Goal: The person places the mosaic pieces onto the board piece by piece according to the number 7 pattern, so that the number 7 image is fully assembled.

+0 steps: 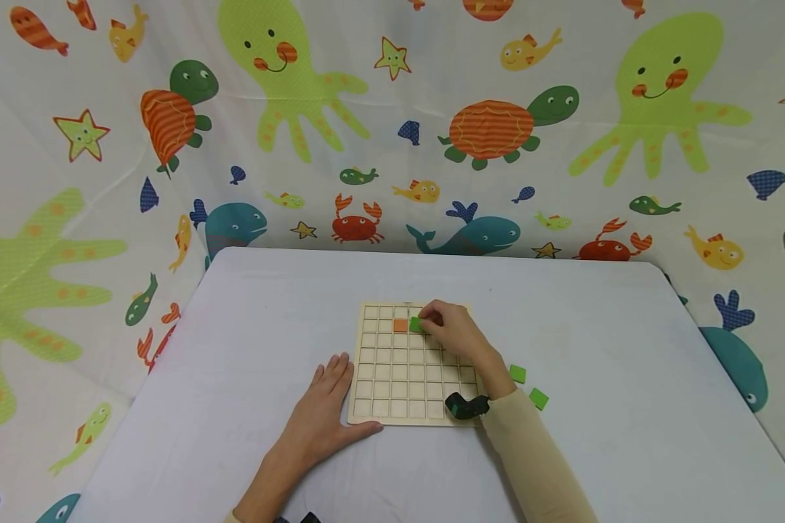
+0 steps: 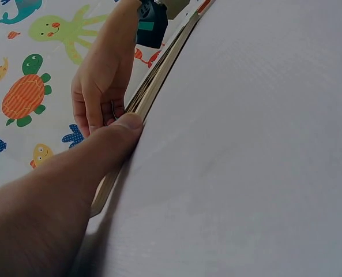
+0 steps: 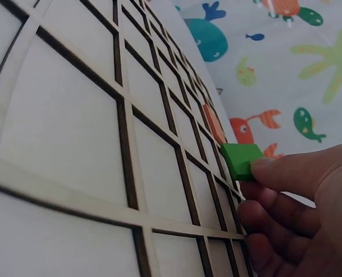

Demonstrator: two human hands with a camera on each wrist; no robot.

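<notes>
A wooden grid board [image 1: 392,392] lies on the white table, its squares divided by thin raised strips. One orange square tile [image 1: 400,325] sits in a cell of the second row from the far edge. My right hand [image 1: 454,333] pinches a green square tile [image 3: 240,160] between thumb and fingers, over the cell just right of the orange one; in the right wrist view the tile is tilted against the strips. My left hand [image 1: 323,414] rests spread at the board's near left corner, its thumb [image 2: 121,130] along the near edge.
Two loose green tiles, a farther one [image 1: 517,374] and a nearer one [image 1: 539,398], lie on the table [image 1: 628,407] right of the board, beside the right forearm. A curtain [image 1: 392,145] printed with sea animals hangs behind the table's far edge.
</notes>
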